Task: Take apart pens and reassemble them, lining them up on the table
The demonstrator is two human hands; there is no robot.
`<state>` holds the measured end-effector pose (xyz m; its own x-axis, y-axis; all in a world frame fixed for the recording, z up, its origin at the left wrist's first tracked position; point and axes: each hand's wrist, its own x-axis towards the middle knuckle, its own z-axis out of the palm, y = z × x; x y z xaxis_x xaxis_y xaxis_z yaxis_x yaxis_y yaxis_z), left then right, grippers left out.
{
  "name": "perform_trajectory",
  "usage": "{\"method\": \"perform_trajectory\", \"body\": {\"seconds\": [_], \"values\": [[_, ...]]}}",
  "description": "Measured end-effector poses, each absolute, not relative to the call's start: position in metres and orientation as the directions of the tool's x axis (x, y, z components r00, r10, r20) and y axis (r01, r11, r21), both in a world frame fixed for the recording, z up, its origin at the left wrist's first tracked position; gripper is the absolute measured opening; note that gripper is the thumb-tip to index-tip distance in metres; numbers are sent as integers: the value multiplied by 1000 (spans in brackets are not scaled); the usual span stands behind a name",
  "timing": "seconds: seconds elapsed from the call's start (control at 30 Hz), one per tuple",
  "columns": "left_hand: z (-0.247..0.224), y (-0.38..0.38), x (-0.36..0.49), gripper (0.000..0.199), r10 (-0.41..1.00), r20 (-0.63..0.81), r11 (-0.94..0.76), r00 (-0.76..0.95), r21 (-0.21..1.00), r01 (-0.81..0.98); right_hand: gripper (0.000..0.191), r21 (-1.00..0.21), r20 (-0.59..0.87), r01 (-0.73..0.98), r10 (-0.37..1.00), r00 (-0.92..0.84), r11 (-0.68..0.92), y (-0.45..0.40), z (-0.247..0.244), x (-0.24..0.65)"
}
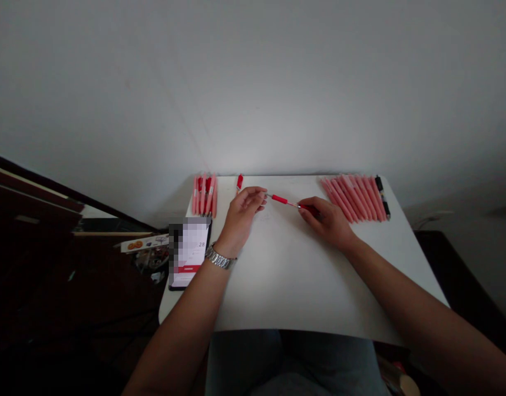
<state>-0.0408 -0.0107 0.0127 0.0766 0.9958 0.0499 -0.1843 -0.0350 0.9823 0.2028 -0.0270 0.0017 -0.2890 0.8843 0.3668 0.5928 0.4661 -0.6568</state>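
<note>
A red pen [280,199] is held slantwise above the white table, between my two hands. My left hand [247,204] has its thumb and fingers pinched together at the pen's thin tip. The fingers of my right hand [324,218] are wrapped around the pen's rear end and cover most of it. Just behind my left hand lies another red piece like a pen part [240,181], partly hidden by the fingers. To the right of my right hand is a row of several pink pens [352,195] in what look like clear sleeves.
A black pen [383,198] lies at the right end of the row. At the table's back left is a bunch of pink and red pens [204,195]. A tablet or phone [191,247] rests below them. The white table [286,286] meets a wall [253,99].
</note>
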Motion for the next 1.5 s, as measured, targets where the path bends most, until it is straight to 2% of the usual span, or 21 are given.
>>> {"method": "perform_trajectory", "body": {"seconds": [0.23,0.43,1.17,1.37,1.5], "values": [[11,-11,-40,22,993,63,-46,103,987,-151,25,-659,366,587,882,-296,470,-27,2,202],[9,-12,-39,24,988,78,-46,131,971,-233,23,-659,370,580,878,-305,479,-27,2,201],[10,-13,-35,27,984,103,-50,145,944,-326,22,-649,399,565,860,-318,510,-27,2,202],[9,-13,-33,27,986,98,-46,137,940,-339,25,-708,359,544,893,-272,451,-30,0,202],[7,-12,-33,28,986,104,-57,130,946,-319,23,-706,348,544,891,-291,454,-29,-2,202]]}}
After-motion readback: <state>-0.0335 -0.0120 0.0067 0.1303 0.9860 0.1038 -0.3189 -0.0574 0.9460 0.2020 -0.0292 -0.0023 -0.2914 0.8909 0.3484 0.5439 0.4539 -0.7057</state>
